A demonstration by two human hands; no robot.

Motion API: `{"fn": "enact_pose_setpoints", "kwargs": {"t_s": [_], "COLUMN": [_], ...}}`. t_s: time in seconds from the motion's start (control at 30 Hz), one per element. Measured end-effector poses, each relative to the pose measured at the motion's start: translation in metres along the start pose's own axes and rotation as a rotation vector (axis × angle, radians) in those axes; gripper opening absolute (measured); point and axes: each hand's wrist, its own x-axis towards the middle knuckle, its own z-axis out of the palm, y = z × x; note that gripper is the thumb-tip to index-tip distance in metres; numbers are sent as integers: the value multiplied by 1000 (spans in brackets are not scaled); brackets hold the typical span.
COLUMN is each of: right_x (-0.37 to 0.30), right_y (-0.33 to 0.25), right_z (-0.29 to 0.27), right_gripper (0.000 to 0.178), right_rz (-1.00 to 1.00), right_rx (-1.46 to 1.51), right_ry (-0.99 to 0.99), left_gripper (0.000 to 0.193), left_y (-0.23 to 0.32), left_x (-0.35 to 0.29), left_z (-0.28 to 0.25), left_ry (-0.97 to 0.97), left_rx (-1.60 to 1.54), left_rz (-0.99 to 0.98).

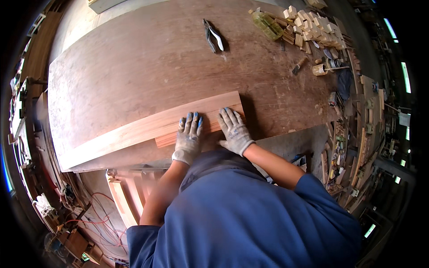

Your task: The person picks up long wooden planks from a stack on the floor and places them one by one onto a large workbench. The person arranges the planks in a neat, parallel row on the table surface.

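Note:
A long, pale wooden board [147, 119] lies along the near edge of the workbench. Against its near side sits a shorter, redder wooden strip [166, 140], partly covered by my hands. My left hand [188, 138], in a grey-white work glove with blue-stained fingertips, rests on the wood with its fingers stretched forward. To its right, my right hand [236, 131], gloved alike, lies flat near the board's right end, fingers extended and slightly apart. Neither hand is wrapped round anything. What lies beneath the palms is hidden.
Pliers [212, 35] lie on the far part of the workbench [125, 67]. At the far right are a yellowish plastic bottle [267, 25], a pile of small wooden blocks [315, 27], a brush [299, 65] and a small pot [320, 69]. Red cables [105, 219] trail on the floor at lower left.

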Motion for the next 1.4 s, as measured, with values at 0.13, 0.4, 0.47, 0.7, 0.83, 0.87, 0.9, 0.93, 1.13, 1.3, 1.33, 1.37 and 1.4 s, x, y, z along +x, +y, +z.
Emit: {"fn": "enact_pose_setpoints", "kwargs": {"t_s": [0.13, 0.4, 0.47, 0.7, 0.83, 0.87, 0.9, 0.93, 1.13, 1.3, 1.33, 1.37, 1.4], "right_x": [-34, -42, -42, -39, -40, -42, -42, -43, -38, -42, -43, -46, -47], "right_y": [15, 18, 17, 12, 13, 15, 17, 18, 26, 19, 16, 15, 14], "right_z": [12, 7, 3, 2, 2, 4, 4, 5, 4, 3, 3, 4, 6], "right_gripper": [114, 115, 115, 115, 116, 116, 116, 115, 112, 110, 110, 111, 111], "right_rz": [64, 71, 79, 121, 123, 114, 102, 91, 174, 186, 189, 199, 198], "right_rx": [14, -26, -24, -72, -85, -88, -92, -97, -54, 11, 33, 30, 33], "right_ry": [-33, -44, -42, -99, -88, -76, -64, -51, -22, 24, 31, 26, 30], "left_gripper": [87, 86, 82, 80, 93, 95, 96, 97, 98, 89, 89, 89, 88], "left_y": [7, 15, 15, 6, -18, -28, -35, -41, -37, -22, -20, -15, -11], "left_x": [-18, -45, -51, -61, -72, -76, -81, -84, -104, -114, -114, -114, -113], "left_z": [6, -1, 8, 9, -5, -7, -12, -14, -19, -14, -15, -15, -16], "left_ry": [-5, -110, -81, -58, 12, 27, 23, 19, -18, -85, -76, -83, -91], "left_rx": [-2, -162, -180, -215, -134, -173, -153, -133, -85, -43, -32, -17, -3], "left_rz": [15, -20, 4, 64, -207, -276, -335, -393, -433, -417, -393, -367, -342]}}
